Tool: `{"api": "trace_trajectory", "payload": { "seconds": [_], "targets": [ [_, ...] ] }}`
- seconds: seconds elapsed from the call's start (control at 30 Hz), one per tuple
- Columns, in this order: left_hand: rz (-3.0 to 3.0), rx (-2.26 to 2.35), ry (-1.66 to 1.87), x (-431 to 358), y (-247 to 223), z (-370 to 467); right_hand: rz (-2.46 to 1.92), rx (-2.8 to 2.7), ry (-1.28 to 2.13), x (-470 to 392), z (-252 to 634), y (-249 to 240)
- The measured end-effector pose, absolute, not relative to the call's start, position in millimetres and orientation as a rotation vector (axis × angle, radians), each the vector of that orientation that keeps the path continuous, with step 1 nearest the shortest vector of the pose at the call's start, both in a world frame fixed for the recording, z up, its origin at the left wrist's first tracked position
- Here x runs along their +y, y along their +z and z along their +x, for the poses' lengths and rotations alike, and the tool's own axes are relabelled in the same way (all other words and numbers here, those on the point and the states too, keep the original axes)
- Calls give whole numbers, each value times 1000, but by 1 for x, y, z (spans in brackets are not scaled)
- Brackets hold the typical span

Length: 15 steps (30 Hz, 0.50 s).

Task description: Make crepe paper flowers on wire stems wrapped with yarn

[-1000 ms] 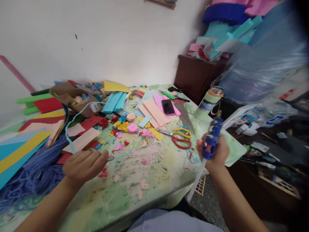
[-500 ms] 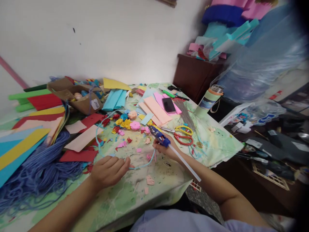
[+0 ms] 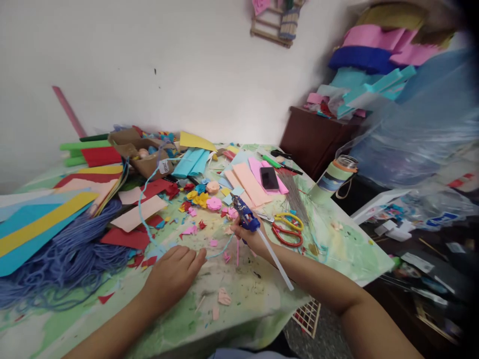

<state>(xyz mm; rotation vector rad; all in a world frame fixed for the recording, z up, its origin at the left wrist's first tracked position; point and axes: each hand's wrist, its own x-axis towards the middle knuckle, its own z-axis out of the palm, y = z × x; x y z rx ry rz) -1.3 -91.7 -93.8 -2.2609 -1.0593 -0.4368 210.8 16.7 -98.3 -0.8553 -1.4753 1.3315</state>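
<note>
In my right hand (image 3: 254, 237) is a blue glue gun (image 3: 245, 214), its nozzle end pointing away from me and a long whitish glue stick (image 3: 275, 262) jutting from its back. My left hand (image 3: 175, 274) is closed low over the table, knuckles up, on a light blue cord (image 3: 144, 219). That cord curves from near the cardboard box, passes under the left fingers and comes out toward the glue gun's handle. The undersides of the left fingers are hidden. Pink, yellow and red paper flowers (image 3: 214, 203) lie just beyond both hands.
Scissors with yellow and red handles (image 3: 287, 233) lie right of the glue gun, near a phone (image 3: 268, 178) and thin wires (image 3: 294, 197). Blue yarn (image 3: 86, 254) and coloured paper sheets (image 3: 48, 219) cover the left side. A cardboard box (image 3: 144, 162) and a bottle (image 3: 337, 174) stand farther back.
The head view has tilted up and shifted left, so more wall shows. My left hand has lowered slightly toward the table; the glue gun stays in my right hand.
</note>
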Motion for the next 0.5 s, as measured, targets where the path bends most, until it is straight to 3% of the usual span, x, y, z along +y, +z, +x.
{"api": "trace_trajectory", "payload": {
  "seconds": [0.27, 0.5],
  "targets": [
    [-2505, -1445, -284, -81, -107, 22, -883, -1525, 1299, 16, 198, -112],
    [-2493, -1373, -405, -74, -112, 29, -805, -1677, 1164, 0, 190, -126]
  ]
}}
